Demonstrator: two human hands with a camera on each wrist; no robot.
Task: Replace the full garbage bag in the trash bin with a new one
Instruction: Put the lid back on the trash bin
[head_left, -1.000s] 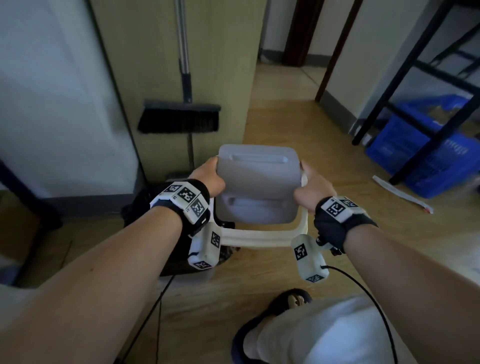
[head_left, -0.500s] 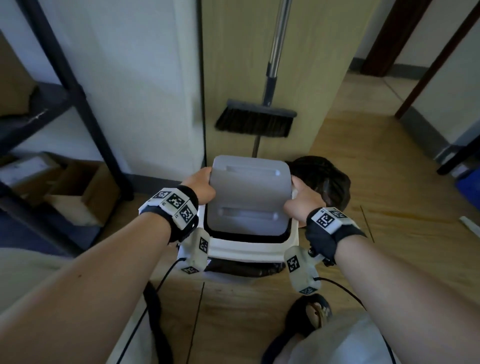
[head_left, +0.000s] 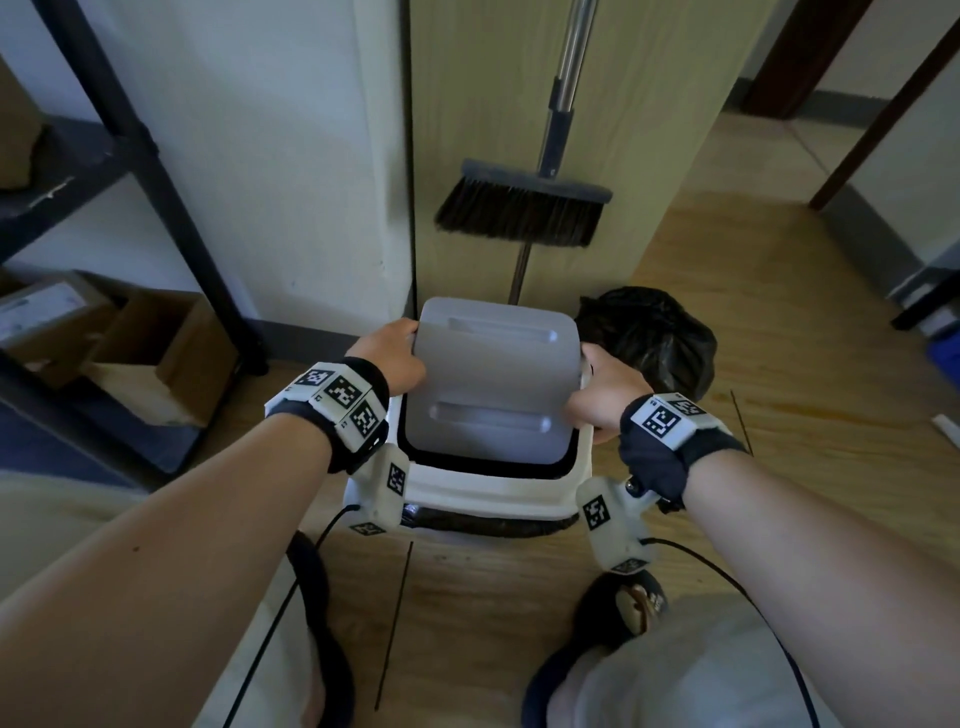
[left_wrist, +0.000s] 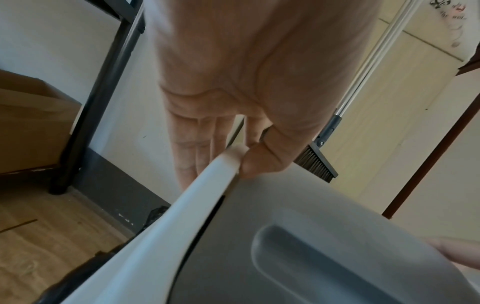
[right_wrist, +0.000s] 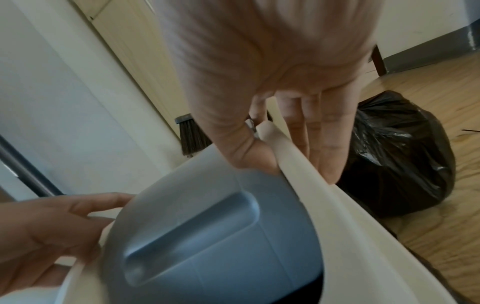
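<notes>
A white trash bin (head_left: 493, 496) with a tilted grey swing lid (head_left: 498, 379) stands on the wood floor by the wall corner. A black liner edge (head_left: 493, 527) shows below its rim. My left hand (head_left: 395, 358) grips the bin's left rim (left_wrist: 182, 216), thumb on the inner side and fingers outside (left_wrist: 197, 152). My right hand (head_left: 597, 400) grips the right rim (right_wrist: 324, 195) the same way, thumb against the lid (right_wrist: 207, 236). A full, tied black garbage bag (head_left: 654, 338) sits on the floor just behind and right of the bin, beside my right fingers (right_wrist: 327, 148).
A broom (head_left: 524, 213) leans on the wooden cabinet (head_left: 519, 104) right behind the bin. A black shelf frame (head_left: 171, 208) with cardboard boxes (head_left: 156, 353) stands to the left. My slippered foot (head_left: 623, 608) and cables lie near the bin's front.
With both hands holding its rim, the bin has moved left past the full bag to the wall corner below the broom. In the last half second it has hardly moved.
</notes>
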